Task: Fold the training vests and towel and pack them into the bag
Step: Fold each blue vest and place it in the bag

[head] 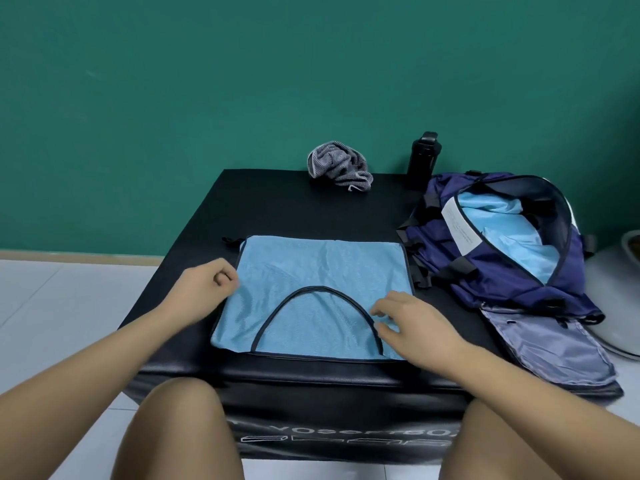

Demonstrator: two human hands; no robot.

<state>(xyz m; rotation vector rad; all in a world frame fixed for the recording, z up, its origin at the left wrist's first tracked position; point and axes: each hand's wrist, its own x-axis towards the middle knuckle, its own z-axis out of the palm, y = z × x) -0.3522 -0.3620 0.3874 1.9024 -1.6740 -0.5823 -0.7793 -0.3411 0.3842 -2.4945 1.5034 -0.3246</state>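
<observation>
A light blue mesh training vest (311,271) with dark trim lies folded flat on the black padded box (277,202) in front of me. My left hand (204,289) rests at the vest's left edge, fingers curled and pinching the fabric. My right hand (412,323) lies on the vest's lower right part, thumb and fingers pinching the cloth near the dark curved trim. A navy bag (502,268) stands open at the right, with another light blue vest (505,230) inside. A crumpled grey striped towel (339,166) sits at the box's far edge.
A black bottle (422,155) stands at the box's far right, behind the bag. The bag's grey flap (543,348) hangs over the front right corner. A white object (620,289) lies on the floor at the right. Behind is a green wall; my knees are below.
</observation>
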